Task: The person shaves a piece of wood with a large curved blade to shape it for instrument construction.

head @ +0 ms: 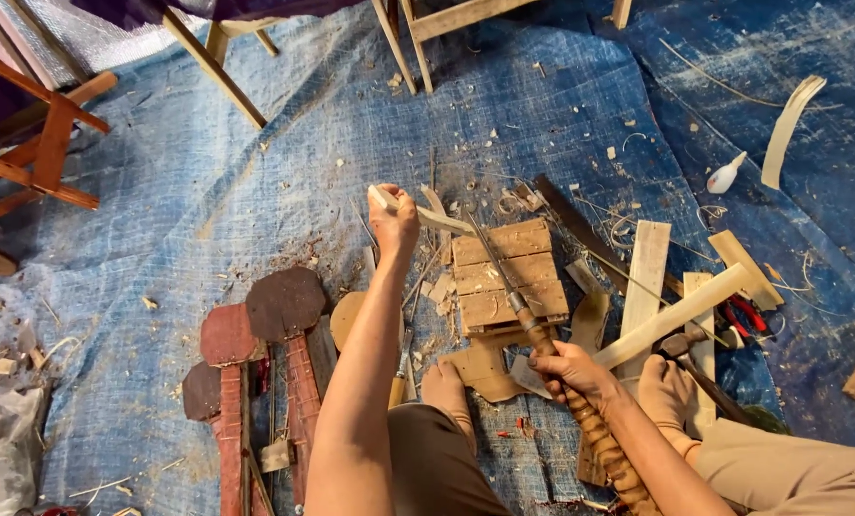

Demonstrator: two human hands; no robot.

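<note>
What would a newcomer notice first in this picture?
At centre, the left hand holds a wood strip beside a small slatted block, and the right hand grips a long blade lying over that block. At lower left, dark red paddle-shaped pieces lie on the blue tarp.

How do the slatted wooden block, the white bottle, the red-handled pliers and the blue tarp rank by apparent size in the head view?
1. blue tarp
2. slatted wooden block
3. red-handled pliers and white bottle: both look small and similar, so unranked.
</note>
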